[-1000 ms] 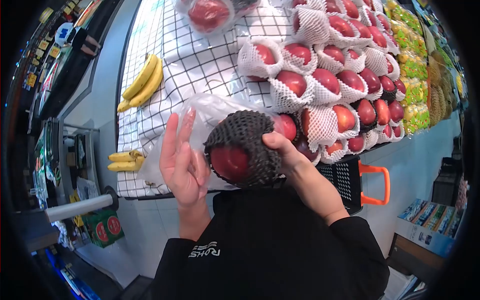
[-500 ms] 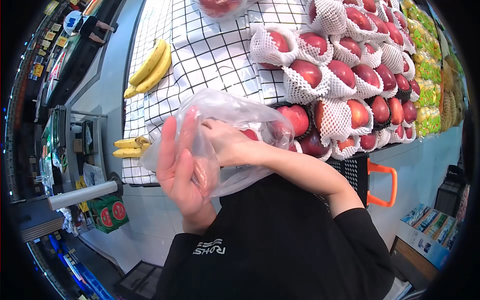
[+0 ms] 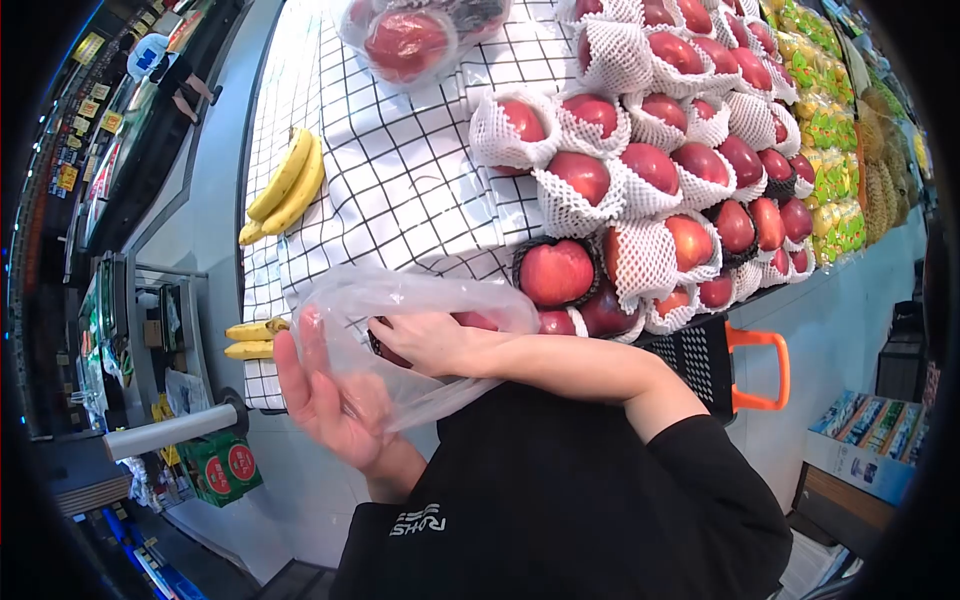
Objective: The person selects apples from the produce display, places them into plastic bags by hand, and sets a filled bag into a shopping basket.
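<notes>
My left hand (image 3: 325,400) holds up a clear plastic bag (image 3: 440,290), fingers spread, some behind the film and others outside it. My right hand (image 3: 430,340) is at the bag's mouth with its fingers curled round a dark red apple (image 3: 392,352) in a black net sleeve, mostly hidden beneath the hand. Just beyond the bag, a red apple (image 3: 557,272) sits in black netting at the near end of the fruit display. Two bananas (image 3: 252,340) lie left of the bag.
Rows of apples in white foam nets (image 3: 580,180) fill the right of the checked cloth (image 3: 400,150). A bagged bunch of apples (image 3: 405,45) lies at the back, more bananas (image 3: 290,190) at left. A basket with an orange handle (image 3: 785,370) stands at right. A person (image 3: 178,75) is far left.
The view has shifted, so the display sits further left. Both hands and the bag appear lower and further left in view. The dark apple beneath my right fingers now shows.
</notes>
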Demonstrator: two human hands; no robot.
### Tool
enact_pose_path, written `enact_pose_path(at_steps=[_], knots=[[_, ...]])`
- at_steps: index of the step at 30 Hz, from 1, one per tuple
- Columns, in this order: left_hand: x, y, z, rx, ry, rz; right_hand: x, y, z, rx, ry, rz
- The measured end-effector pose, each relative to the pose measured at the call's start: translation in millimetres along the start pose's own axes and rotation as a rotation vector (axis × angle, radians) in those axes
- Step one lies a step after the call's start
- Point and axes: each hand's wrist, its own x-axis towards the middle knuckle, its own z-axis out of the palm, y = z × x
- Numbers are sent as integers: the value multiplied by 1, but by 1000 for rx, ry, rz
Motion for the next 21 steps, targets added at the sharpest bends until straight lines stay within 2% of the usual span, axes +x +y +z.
enact_pose_path(at_steps=[2, 4, 5, 6, 8, 9, 12, 13, 14, 16, 17, 18, 20, 21], knots=[[6, 0, -3, 67, -158, 97, -2, 2, 3, -14, 17, 0], [7, 1, -4, 54, -108, 104, -4, 0, -6, 49, 30, -29], [6, 1, -5, 47, -59, 103, -4, 0, -11, 74, -74, 7], [6, 2, -7, 39, -66, 104, -3, -2, -20, 67, -69, 12], [2, 5, -11, 110, -136, 191, 0, -6, -34, 70, -274, 69], [1, 3, -12, 153, -130, 208, -12, 14, 13, 132, -7, -61], [8, -6, -11, 260, -123, 208, -10, 20, 7, 249, -121, -37], [11, -6, -2, 413, -71, 197, -7, 13, -17, 207, -156, -4], [14, -10, -8, 407, -79, 201, -2, 5, -37, 200, -149, -2], [20, -25, -23, 152, -1, 0, 4, 0, -67, 176, -415, 100], [19, -31, -22, 73, 124, -80, -7, 6, -62, 183, -236, -24], [19, -34, -18, 62, 112, -83, -10, 9, -71, 172, -228, -14], [19, -43, -11, 106, 332, -191, -16, 9, -97, 397, -196, -27], [20, -49, -8, 100, 412, -215, -24, 10, -118, 470, -62, -42]])
